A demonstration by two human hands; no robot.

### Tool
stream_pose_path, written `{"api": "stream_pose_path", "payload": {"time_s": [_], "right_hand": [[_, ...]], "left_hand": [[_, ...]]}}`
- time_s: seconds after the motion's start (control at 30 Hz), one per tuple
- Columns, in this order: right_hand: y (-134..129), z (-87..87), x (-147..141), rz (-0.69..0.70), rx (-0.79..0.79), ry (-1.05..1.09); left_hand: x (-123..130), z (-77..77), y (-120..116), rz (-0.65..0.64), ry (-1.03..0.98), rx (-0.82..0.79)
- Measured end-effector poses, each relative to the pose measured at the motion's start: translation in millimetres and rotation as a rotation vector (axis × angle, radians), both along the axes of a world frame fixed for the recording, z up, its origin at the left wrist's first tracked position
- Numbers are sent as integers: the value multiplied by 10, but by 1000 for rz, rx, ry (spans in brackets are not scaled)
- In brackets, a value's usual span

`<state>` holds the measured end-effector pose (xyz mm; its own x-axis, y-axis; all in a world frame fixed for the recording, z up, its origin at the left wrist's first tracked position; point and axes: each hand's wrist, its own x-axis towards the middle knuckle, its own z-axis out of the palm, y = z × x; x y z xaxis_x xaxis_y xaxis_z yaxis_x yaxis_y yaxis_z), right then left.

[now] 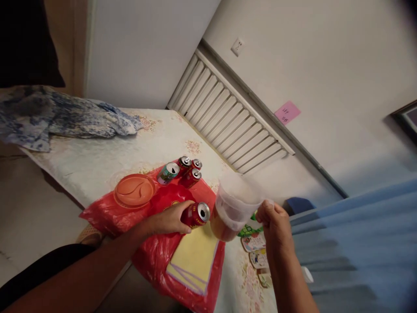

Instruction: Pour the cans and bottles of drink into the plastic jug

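Observation:
My left hand (pixel 177 219) is wrapped round a red can (pixel 196 216) whose top is open, held above a red plastic bag. In my right hand (pixel 273 216) is the handle of a clear plastic pitcher (pixel 230 204), partly filled with amber liquid and close beside the can. A folded yellow cloth (pixel 194 260) with a purple edge lies on the red bag (pixel 156 256) below both. Behind my left hand several opened cans stand together, one of them a green can (pixel 168 173). An orange divided plate (pixel 134 190) sits on the bag at the left.
The flowered tablecloth (pixel 130 152) carries a blue patterned cloth (pixel 87 117) at the far left. Several patterned containers (pixel 253 242) and a green package lie by my right forearm. A white radiator (pixel 231 117) lines the wall, and a blue curtain (pixel 358 243) hangs at the right.

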<state>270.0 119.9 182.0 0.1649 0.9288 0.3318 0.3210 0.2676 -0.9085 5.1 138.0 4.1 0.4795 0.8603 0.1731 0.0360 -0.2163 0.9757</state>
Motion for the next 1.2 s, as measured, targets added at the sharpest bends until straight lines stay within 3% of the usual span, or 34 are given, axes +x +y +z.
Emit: {"api": "stream_pose_path", "payload": {"time_s": [0.3,0.67,1.2], "right_hand": [[-199,38,191,21,-116,-79],[-279,-2,303,10,-241,-182],[-156,55,213,36,-208,-448]], "left_hand": [[9,64,75,129,-61,13],[38,-128,170,104,-103,60],[43,-152,161,173,-56,121]]}}
